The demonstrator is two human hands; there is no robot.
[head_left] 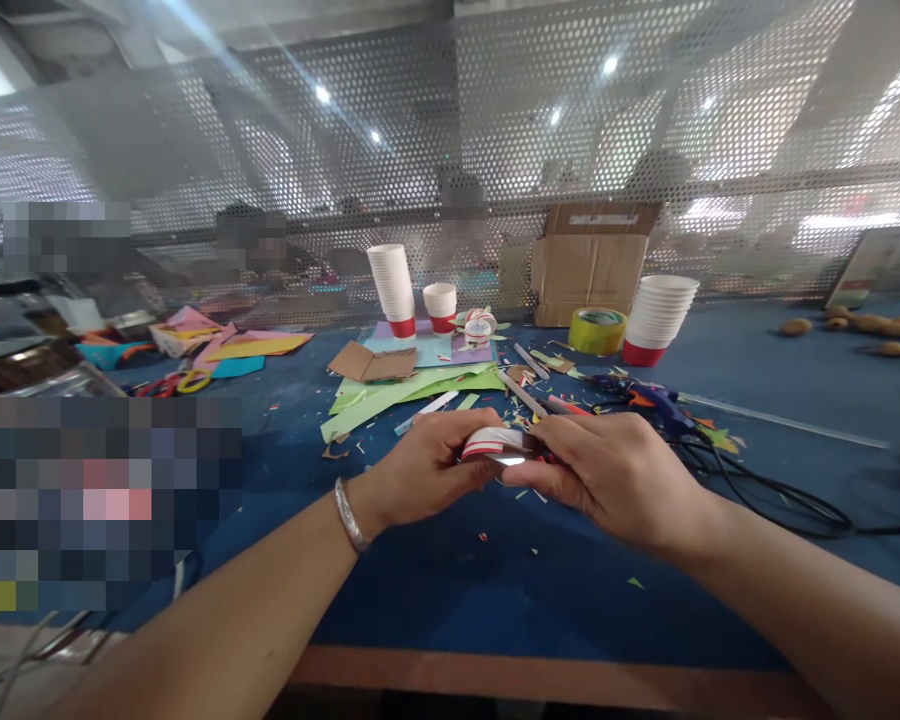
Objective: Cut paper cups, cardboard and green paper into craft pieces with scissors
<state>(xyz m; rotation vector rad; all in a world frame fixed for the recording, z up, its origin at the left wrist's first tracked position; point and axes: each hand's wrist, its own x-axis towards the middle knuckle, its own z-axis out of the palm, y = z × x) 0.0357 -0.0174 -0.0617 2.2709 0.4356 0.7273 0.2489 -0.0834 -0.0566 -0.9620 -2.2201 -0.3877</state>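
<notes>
In the head view, my left hand (442,460) pinches a curved white paper cup piece (487,441) with red lines. My right hand (622,480) is closed round what looks like scissors (516,460). Only a shiny blade and a dark part show there, against the cup piece; the fingers hide the handles. Both hands are close together over the blue table, just in front of the paper scraps. A silvery bracelet (351,516) is on my left wrist.
Paper cup stacks (391,285) (661,310), yellow tape (598,330) and a cardboard box (592,265) stand behind. Green paper (420,390) and scraps lie ahead. A blue glue gun (656,400) with a black cable (780,490) lies right. Coloured paper (259,345) is left.
</notes>
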